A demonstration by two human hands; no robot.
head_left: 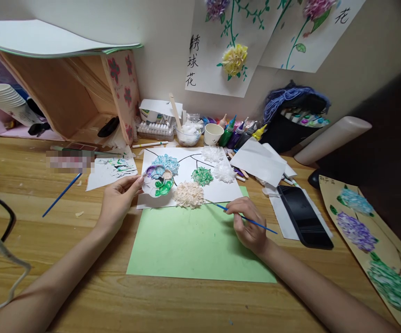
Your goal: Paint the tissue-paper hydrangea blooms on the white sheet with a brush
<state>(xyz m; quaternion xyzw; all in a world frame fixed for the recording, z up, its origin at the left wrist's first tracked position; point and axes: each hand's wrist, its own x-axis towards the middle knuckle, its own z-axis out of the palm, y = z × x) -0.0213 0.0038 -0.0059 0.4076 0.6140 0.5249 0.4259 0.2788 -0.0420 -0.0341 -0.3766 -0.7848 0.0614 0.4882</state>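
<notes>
My left hand [122,196] pinches the edge of a small white paint palette [148,187], which bears purple, blue, peach and green paint. It hovers over the left part of a white sheet [228,193]. In my right hand [247,223] is a thin blue paintbrush [256,223], its tip beside the peach flower [189,194] at the sheet's lower edge. Also on the sheet are a blue flower [167,163], a green flower [202,175] and white flowers [224,171], joined by black drawn stems. A green sheet [200,245] lies beneath.
A second blue brush [61,195] and a paint-smeared paper [112,171] lie left. Behind stand a paper cup [213,134], a bowl of white scraps [189,134] and paint bottles [227,134]. A phone [304,217] and a finished flower picture [356,231] lie right.
</notes>
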